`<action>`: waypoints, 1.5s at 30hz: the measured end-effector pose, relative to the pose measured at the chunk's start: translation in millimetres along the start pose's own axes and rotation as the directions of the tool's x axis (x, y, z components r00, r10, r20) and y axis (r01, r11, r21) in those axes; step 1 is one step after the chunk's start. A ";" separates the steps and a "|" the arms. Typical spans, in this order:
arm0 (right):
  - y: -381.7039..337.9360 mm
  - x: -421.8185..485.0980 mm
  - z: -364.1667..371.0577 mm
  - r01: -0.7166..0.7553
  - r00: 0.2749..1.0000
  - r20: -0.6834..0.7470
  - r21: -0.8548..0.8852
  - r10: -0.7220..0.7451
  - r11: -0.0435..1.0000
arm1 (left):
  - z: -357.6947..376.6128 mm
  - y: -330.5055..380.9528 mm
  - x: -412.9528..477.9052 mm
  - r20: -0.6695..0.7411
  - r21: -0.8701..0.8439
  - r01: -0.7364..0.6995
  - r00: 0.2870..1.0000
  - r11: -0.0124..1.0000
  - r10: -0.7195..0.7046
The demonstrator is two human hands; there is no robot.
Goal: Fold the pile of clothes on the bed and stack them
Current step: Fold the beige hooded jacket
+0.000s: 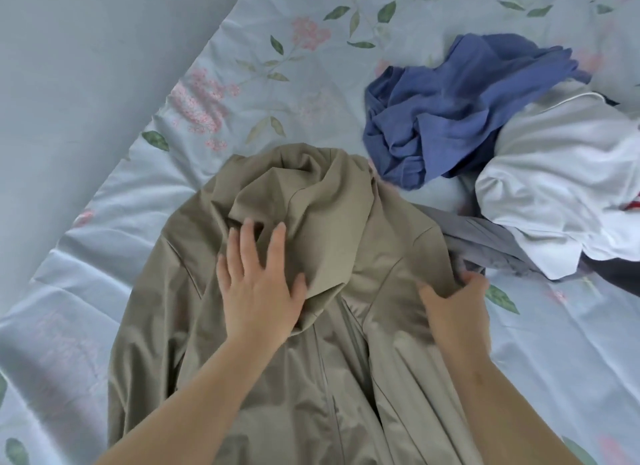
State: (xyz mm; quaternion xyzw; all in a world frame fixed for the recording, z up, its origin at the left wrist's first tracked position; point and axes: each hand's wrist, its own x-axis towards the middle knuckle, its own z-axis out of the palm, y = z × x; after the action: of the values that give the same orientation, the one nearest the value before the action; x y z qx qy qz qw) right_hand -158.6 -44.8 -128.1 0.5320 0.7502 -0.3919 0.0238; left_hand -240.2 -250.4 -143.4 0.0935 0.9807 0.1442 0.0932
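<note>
1. Left of the jacket [166, 308], a plain grey surface [69, 83] runs along the bed's edge, which slants from the lower left up to the top middle.
2. The bed [242, 94] has a pale blue sheet with pink flowers and green leaves. It lies wrinkled but bare on the jacket's left side and beyond its hood.
3. One khaki jacket lies spread on the bed in the middle, front up. Its hood [311, 194] is bunched at the far end and its zip [325, 378] runs toward the near edge.
4. The left hand [258, 284] lies flat on the jacket just below the hood, with fingers spread and straight, pressing the cloth.
5. The right hand [457, 308] grips the jacket's right shoulder edge. The thumb is on top and the fingers curl round the fabric.
6. Right of the jacket sits the unfolded pile, with four pieces that can be counted.
   - One grey garment [485, 243] touches the jacket's right shoulder, just by the right hand.
   - One crumpled blue garment [457, 108] lies beyond it, close to the hood.
   - One white garment [561, 187] lies on the grey one and against the blue.
   - One dark cloth [616, 274] shows under the white at the right edge, though what it is cannot be told.
7. Open sheet lies beyond the hood and to the jacket's left, and a smaller patch lies on the near right below the pile. The pile crowds the jacket's right side.
</note>
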 end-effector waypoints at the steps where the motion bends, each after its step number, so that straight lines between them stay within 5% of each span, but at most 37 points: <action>1: 6.5 0.6 -3.6 -0.030 0.999 0.043 -0.014 0.031 0.999 | 5.9 8.9 -2.2 0.080 0.031 -0.076 0.994 0.997 0.074; 5: 18.7 14.3 -15.2 0.005 0.998 0.061 -0.081 0.000 0.997 | 36.6 35.1 -11.9 0.372 0.092 -0.184 0.918 0.979 0.138; 9: -3.0 20.5 -36.4 -0.078 0.996 0.060 0.274 0.064 0.958 | 42.2 47.1 -14.7 0.323 0.097 -0.175 0.937 0.980 0.136; 11: -24.8 25.0 -54.9 0.022 0.998 -0.069 0.425 0.008 0.905 | 39.8 48.8 -15.7 0.301 0.077 -0.192 0.940 0.978 0.161; 14: -56.1 49.3 -87.8 0.341 0.906 -0.352 0.272 -0.236 0.900 | 36.9 51.6 -17.2 0.260 0.056 -0.204 0.948 0.977 0.183; 16: -66.3 66.3 -102.0 0.412 0.878 -0.321 0.133 -0.354 0.902 | 37.7 55.3 -17.9 0.290 0.055 -0.207 0.939 0.977 0.183; 19: -51.1 73.8 -106.1 0.315 0.945 -0.127 0.086 -0.303 0.945 | 43.1 65.3 -22.8 0.315 0.034 -0.210 0.930 0.977 0.189; 24: 32.8 50.6 -108.7 -0.012 0.993 -0.115 0.078 0.021 0.997 | 51.6 88.8 -33.2 0.297 -0.002 -0.249 0.925 0.969 0.238; 28: 93.7 50.4 -103.7 -0.344 0.939 0.053 0.214 0.341 0.914 | 66.7 108.6 -37.9 0.430 0.103 -0.305 0.872 0.947 0.234; 33: 113.4 54.9 -112.0 -0.419 0.902 0.069 0.373 0.425 0.828 | 71.4 117.3 -37.4 0.443 0.166 -0.281 0.878 0.945 0.183; 35: 106.4 54.4 -122.7 -0.349 0.917 0.010 0.507 0.400 0.788 | 68.9 122.0 -38.0 0.441 0.162 -0.245 0.884 0.956 0.153; 39: 69.0 58.9 -167.8 0.042 0.923 -0.332 0.588 0.194 0.808 | 61.7 151.5 -31.9 0.444 -0.001 -0.152 0.886 0.988 0.136; 42: 26.1 76.0 -214.0 0.252 0.833 -0.552 0.338 -0.026 0.907 | 61.0 173.7 -19.6 0.551 0.031 -0.176 0.825 0.984 0.130; 45: -13.9 104.2 -245.7 0.273 0.803 -0.559 0.040 -0.205 0.961 | 63.6 178.3 -11.9 0.595 0.092 -0.184 0.798 0.979 0.094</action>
State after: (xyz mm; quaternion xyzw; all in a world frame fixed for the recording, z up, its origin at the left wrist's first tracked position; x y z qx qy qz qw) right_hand -121.4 185.4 2.5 0.5233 0.7617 -0.2664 -0.2738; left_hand -187.4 -68.1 -147.9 0.2120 0.9021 0.0428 0.3735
